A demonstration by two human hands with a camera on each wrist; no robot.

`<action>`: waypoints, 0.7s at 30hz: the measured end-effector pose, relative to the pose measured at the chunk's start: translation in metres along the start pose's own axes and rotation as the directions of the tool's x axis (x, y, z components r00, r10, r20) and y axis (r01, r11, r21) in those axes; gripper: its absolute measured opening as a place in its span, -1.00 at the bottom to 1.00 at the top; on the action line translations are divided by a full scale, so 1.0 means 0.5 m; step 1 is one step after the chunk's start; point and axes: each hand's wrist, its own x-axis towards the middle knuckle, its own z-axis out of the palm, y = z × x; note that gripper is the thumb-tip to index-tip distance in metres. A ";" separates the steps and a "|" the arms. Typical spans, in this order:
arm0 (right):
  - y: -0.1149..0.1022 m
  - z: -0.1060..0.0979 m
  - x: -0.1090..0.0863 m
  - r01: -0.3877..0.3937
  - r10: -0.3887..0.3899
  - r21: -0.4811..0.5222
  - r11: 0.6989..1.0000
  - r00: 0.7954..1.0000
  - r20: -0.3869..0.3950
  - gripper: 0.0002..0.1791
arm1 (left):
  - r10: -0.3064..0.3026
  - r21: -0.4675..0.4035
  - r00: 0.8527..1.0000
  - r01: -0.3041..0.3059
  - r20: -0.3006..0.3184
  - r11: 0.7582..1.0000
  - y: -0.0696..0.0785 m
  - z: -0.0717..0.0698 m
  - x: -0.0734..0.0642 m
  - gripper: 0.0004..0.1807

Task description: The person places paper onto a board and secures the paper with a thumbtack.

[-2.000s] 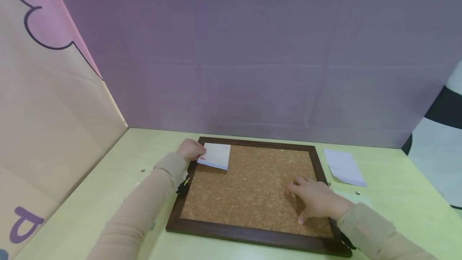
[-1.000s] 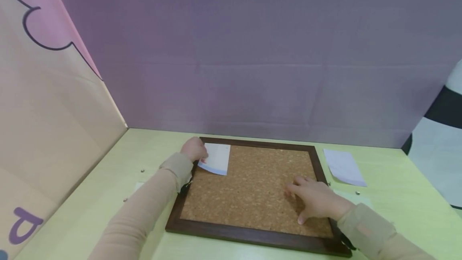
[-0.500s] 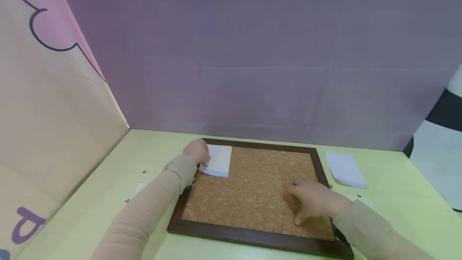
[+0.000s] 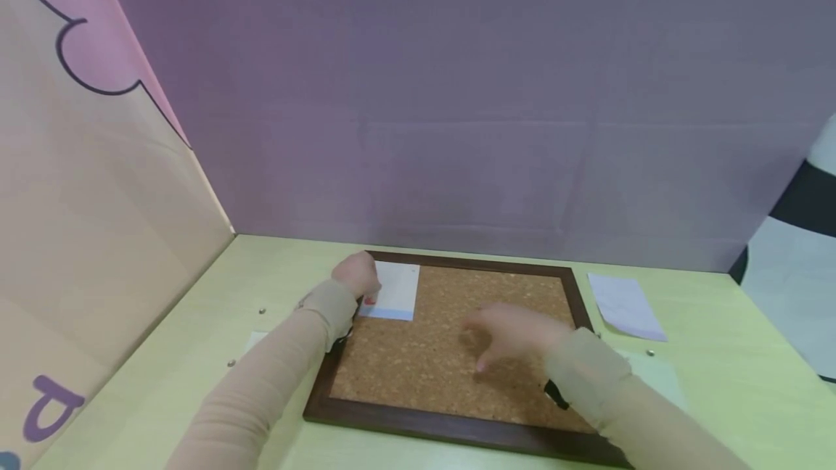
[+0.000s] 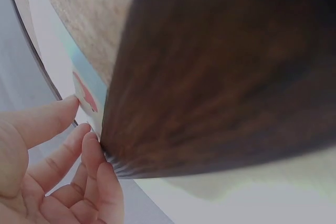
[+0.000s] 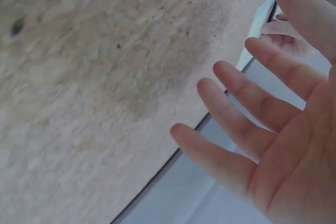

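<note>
A corkboard (image 4: pixel 431 368) with a dark brown frame lies on the table. At its far left corner sits a white sheet of paper (image 4: pixel 398 289) with a blue band along its near edge. My left hand (image 4: pixel 355 274) pinches the sheet's left edge; in the left wrist view the thumb (image 5: pixel 58 116) and index fingertip are at that edge, near a red mark. My right hand (image 4: pixel 512 332) hovers over the middle of the cork, fingers spread and holding nothing. The right wrist view shows its fingers (image 6: pixel 231 114) apart above the cork surface.
Another white sheet (image 4: pixel 627 307) lies right of the board, and a pale green sheet (image 4: pixel 656 376) is partly behind the right sleeve. Small metallic pins dot the table (image 4: pixel 163 383) on both sides. A purple-grey backdrop (image 4: pixel 470 107) rises behind.
The sheet's near edge has come down flatter against the board, with my left hand shifting slightly right along with it. My right hand has lifted and moved left toward the board's middle.
</note>
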 end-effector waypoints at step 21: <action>-0.052 0.016 0.098 0.010 -0.010 -0.012 1.000 0.999 -0.038 -0.38 | 0.008 0.018 1.000 -0.007 -0.007 1.000 -0.002 -0.005 0.001 -0.83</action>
